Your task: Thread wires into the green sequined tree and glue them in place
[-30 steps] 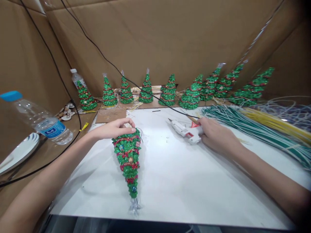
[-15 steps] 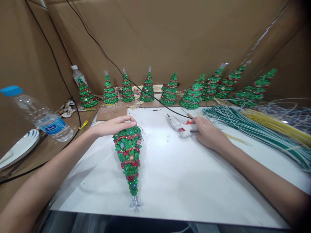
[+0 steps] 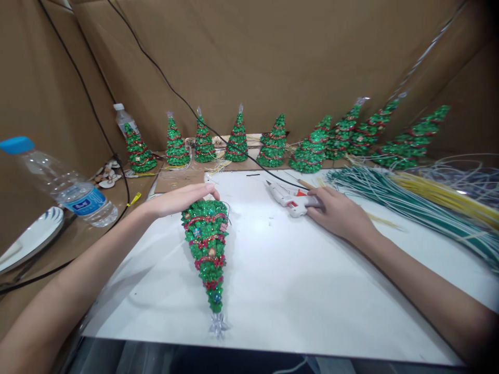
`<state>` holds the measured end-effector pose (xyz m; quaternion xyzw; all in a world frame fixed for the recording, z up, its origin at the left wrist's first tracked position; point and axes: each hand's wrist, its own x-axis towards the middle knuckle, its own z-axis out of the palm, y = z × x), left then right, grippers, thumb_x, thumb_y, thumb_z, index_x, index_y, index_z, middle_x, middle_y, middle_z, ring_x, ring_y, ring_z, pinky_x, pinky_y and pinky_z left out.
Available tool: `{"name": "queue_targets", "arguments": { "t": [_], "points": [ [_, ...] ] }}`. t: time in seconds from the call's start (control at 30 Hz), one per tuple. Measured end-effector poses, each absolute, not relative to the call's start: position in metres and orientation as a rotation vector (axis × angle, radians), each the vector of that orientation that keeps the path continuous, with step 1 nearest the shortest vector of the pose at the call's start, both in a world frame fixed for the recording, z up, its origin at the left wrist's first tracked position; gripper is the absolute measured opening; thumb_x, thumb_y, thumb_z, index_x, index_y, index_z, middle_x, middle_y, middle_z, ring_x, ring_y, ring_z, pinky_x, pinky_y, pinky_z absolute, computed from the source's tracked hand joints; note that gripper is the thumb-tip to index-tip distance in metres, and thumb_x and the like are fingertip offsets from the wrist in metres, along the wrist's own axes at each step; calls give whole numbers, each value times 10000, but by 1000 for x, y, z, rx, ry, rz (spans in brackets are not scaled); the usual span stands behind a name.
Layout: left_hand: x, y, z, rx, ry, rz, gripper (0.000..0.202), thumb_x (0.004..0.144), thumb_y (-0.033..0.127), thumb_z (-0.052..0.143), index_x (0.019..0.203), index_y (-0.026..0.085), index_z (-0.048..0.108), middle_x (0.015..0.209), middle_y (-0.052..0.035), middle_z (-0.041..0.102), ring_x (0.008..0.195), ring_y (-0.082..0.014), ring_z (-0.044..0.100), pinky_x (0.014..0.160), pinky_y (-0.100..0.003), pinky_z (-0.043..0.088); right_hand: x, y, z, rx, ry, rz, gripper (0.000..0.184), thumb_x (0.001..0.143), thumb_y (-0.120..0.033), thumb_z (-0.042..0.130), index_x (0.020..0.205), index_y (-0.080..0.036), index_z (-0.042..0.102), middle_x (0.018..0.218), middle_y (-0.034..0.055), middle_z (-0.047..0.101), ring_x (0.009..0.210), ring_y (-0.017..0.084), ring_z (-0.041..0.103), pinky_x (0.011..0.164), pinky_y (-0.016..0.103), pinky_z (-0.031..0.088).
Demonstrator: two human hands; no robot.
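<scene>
A green sequined Christmas tree point(image 3: 206, 249) with red garlands lies on the white board point(image 3: 296, 291), its silver star tip pointing toward me. My left hand point(image 3: 179, 200) lies over the tree's wide base, fingers together and curved around it. My right hand point(image 3: 339, 213) rests on the board with thumb and fingers closed on the rear of a white glue gun point(image 3: 286, 197), which lies flat with its nozzle pointing left. A black cable point(image 3: 218, 137) runs from the gun up the cardboard wall.
Several finished green trees point(image 3: 273, 148) line the back edge. Bundles of green and yellow strands point(image 3: 413, 202) lie at the right. At the left a water bottle point(image 3: 66, 189) leans beside a white plate point(image 3: 31, 241). Another bottle point(image 3: 123, 120) stands at the back left.
My right hand has slid the glue gun a little farther away and to the left, laying it flat. My left hand has flattened over the tree's base.
</scene>
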<state>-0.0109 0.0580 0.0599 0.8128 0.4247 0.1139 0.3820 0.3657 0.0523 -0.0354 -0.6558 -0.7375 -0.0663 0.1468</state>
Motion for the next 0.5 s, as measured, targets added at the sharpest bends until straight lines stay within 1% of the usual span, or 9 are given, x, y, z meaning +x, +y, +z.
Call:
{"name": "queue_targets", "arguments": {
  "t": [0.1, 0.3, 0.5],
  "points": [
    [-13, 59, 60, 2047, 1074, 298, 480, 978, 545, 267, 1055, 189, 581, 814, -12, 631, 686, -136, 521, 631, -244, 402, 367, 53, -38, -1896, -2096, -196, 409, 833, -382, 453, 1159, -183, 596, 1200, 117, 627, 1052, 316, 622, 829, 431, 509],
    [-18, 61, 57, 1950, 1060, 311, 500, 955, 609, 298, 1064, 202, 567, 809, -16, 624, 689, -142, 534, 589, -235, 396, 371, 54, -40, -1885, -2096, -193, 426, 842, -351, 414, 1199, -193, 585, 1246, 103, 610, 1069, 326, 616, 831, 449, 515],
    [-20, 63, 57, 1934, 1064, 315, 505, 939, 635, 329, 1067, 210, 569, 849, -16, 622, 724, -142, 545, 609, -233, 398, 370, 53, -40, -1894, -2081, -216, 429, 855, -347, 406, 1223, -207, 577, 1284, 86, 600, 1054, 326, 625, 814, 461, 520]
  ]
}}
